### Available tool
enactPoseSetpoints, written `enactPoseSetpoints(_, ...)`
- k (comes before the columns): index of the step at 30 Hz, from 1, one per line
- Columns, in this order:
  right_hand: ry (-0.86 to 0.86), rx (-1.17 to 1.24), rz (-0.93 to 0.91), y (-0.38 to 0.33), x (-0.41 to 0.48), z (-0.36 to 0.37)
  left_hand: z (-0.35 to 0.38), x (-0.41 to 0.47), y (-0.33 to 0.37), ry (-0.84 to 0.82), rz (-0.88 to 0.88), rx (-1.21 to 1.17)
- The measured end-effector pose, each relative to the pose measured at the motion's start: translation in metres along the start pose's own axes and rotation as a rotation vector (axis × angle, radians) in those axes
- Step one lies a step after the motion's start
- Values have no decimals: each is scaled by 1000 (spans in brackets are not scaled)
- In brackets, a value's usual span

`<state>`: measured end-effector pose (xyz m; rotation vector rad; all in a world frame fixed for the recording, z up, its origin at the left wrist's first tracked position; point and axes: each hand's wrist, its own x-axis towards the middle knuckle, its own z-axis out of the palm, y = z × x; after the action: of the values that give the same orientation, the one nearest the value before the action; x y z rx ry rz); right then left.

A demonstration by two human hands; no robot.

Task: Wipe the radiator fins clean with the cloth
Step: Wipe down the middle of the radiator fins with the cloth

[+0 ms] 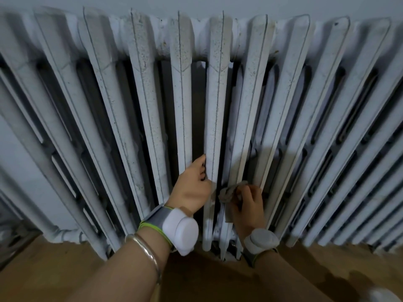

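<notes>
White cast-iron radiator point(290, 38) is seen w/ fins point(139, 94) running top to bottom, long axis vertical, feet on wood floor point(65, 271); paint is speckled w/ grime. Centre fin point(214, 105) is gripped low down by left hand point(193, 188), fingers curled round its left edge. Cloth point(227, 194), a small grey-brown wad, is held bunched in right hand point(248, 207) and pressed to lower part of next fin point(246, 105) on the right, approx. at the gap btwn the two; exact contact can't be made out, prob. the fin's front edge. Hands are close together.
</notes>
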<state>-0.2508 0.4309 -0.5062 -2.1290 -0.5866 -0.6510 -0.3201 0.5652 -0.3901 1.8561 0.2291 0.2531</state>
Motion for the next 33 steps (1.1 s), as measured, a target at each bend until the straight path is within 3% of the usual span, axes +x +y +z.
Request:
enactPoseSetpoints(5, -202, 0, 86, 11, -10, -5, -1, -1, -3, -42, -9, 35)
enactPoseSetpoints(9, -246, 17, 182, 3, -4, -17, -2, -1, -4, -53, -25, 32)
enactPoseSetpoints(14, 1, 205, 178, -31, 19, -41, -3, -2, -3, -56, -4, 42)
enactPoseSetpoints(22, 271, 119, -76, -70, 71, -63, -3, 5, -4, -3, -21, 139)
enactPoseSetpoints(33, 254, 89, -12, -50, 53, -23, -3, 5, -10, 14, -9, 37)
